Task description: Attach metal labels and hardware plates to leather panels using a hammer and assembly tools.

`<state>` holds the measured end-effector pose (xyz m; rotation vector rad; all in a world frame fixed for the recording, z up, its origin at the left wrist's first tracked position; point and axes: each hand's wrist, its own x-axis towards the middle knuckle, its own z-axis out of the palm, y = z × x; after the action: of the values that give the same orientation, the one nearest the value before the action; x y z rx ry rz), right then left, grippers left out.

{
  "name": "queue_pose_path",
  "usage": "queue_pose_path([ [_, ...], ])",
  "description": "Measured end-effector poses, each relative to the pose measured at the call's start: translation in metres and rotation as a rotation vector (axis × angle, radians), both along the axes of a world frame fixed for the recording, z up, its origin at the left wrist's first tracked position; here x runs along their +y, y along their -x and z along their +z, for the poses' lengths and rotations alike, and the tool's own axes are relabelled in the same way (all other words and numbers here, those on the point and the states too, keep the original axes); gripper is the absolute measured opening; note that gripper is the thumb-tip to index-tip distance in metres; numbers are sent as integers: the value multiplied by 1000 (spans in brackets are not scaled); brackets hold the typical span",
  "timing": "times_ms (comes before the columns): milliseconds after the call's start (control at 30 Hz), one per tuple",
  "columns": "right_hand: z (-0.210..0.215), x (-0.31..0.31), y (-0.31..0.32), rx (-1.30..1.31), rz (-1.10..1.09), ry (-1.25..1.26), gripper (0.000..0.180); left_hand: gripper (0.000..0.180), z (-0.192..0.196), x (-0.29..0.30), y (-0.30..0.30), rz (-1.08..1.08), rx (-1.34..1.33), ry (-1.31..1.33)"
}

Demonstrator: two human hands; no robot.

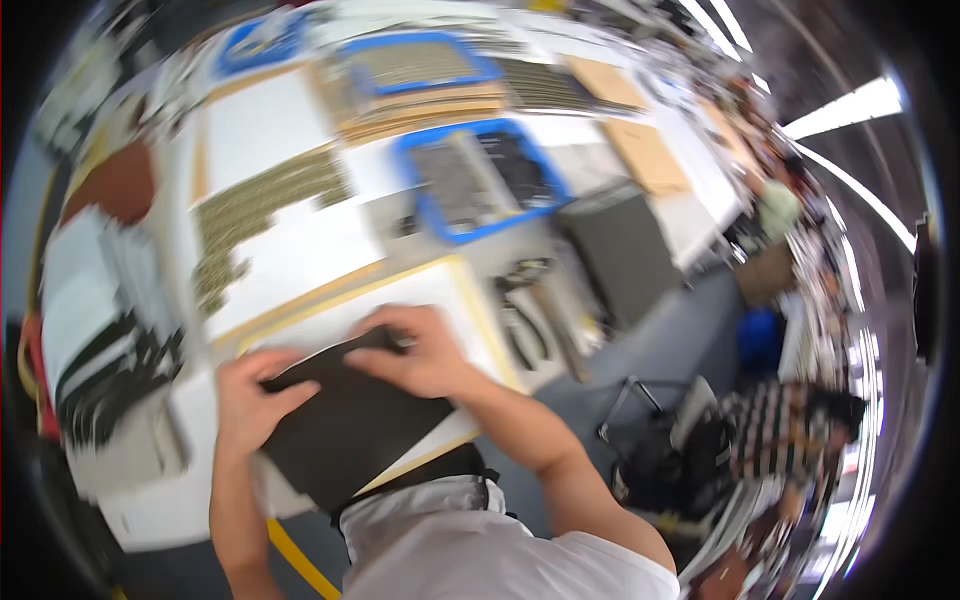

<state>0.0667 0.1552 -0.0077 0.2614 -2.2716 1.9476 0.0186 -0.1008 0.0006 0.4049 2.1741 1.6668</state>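
A black flexible sheet (345,425), perhaps leather or fabric, hangs from both hands in front of me. My left hand (258,395) pinches its far left corner between thumb and fingers. At the far right corner my right hand (425,350) grips the sheet, and the edge there looks curled over. Beneath it lies a white board with a yellowish border (480,315), partly covered by the sheet. Right of the board, pliers (525,330) and a hammer (560,330) rest on the table. Motion blurs the picture somewhat.
Beyond the board, many small olive pieces (265,205) lie on a white panel. Blue trays (555,185) hold grey and black parts. A dark grey block (620,250) stands at the right, stacked light and black pieces (90,290) at the left. Another person (785,440) is at right.
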Motion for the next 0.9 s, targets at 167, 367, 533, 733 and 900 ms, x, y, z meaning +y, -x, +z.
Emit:
queue_pose_path([
  [167, -8, -5, 9, -3, -5, 95, 21, 34, 1, -2, -3, 31, -57, -92],
  [367, -5, 17, 14, -13, 197, 107, 28, 30, 16, 6, 0, 7, 7, -62],
  [533, 4, 36, 22, -166, 583, 740, 58, 22, 72, 14, -1, -172, 350, 139],
  [733, -17, -21, 10, -273, 509, 359, 57, 17, 110, 43, 22, -545, 605, -242],
  [900, -3, 12, -28, -591, 278, 606, 45, 16, 62, 31, 13, -141, 491, -759],
])
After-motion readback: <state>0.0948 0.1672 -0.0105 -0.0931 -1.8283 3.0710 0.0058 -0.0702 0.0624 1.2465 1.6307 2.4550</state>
